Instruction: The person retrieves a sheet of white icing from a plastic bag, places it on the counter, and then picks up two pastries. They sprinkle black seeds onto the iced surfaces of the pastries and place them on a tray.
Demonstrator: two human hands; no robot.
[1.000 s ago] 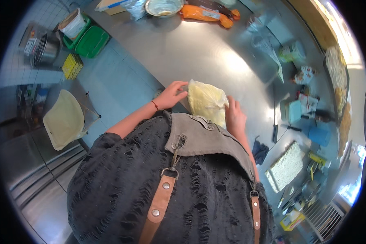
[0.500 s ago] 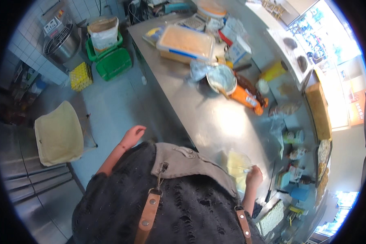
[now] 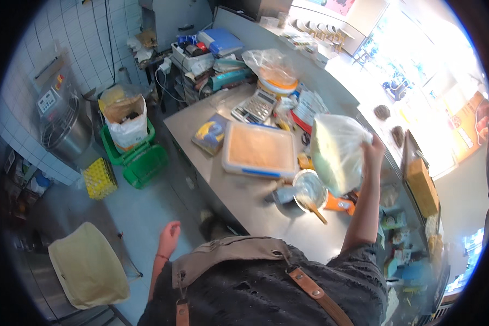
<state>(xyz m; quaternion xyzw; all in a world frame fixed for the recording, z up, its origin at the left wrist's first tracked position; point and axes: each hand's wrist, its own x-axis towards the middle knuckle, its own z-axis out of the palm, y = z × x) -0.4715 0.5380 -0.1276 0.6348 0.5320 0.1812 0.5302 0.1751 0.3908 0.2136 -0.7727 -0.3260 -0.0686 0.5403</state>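
My right hand [image 3: 372, 148] grips the gathered edge of a clear plastic bag [image 3: 339, 149] and holds it up over the far right of the steel table [image 3: 239, 200]. Something pale yellow and flat shows inside the bag. Beneath it, partly covered, stand a white tub [image 3: 308, 187] with a wooden-handled tool [image 3: 316, 211] leaning out and an orange package [image 3: 339, 204]. To the left of the bag lies a lidded clear box [image 3: 261, 146] of tan contents. My left hand [image 3: 170, 237] hangs over the floor beside the table, fingers curled, with nothing seen in it.
A calculator [image 3: 255, 107], a blue-and-yellow packet [image 3: 211, 133] and an orange-rimmed tub [image 3: 277, 86] sit at the table's far end. On the floor side are a green bin [image 3: 146, 165], a yellow egg-tray stack [image 3: 99, 178], a mixer [image 3: 65, 127] and a cloth-covered stand [image 3: 89, 266].
My right hand has lifted the plastic bag off the near table and carried it forward, over the far things. The view has shifted toward the far end. My left hand stays low with curled fingers.
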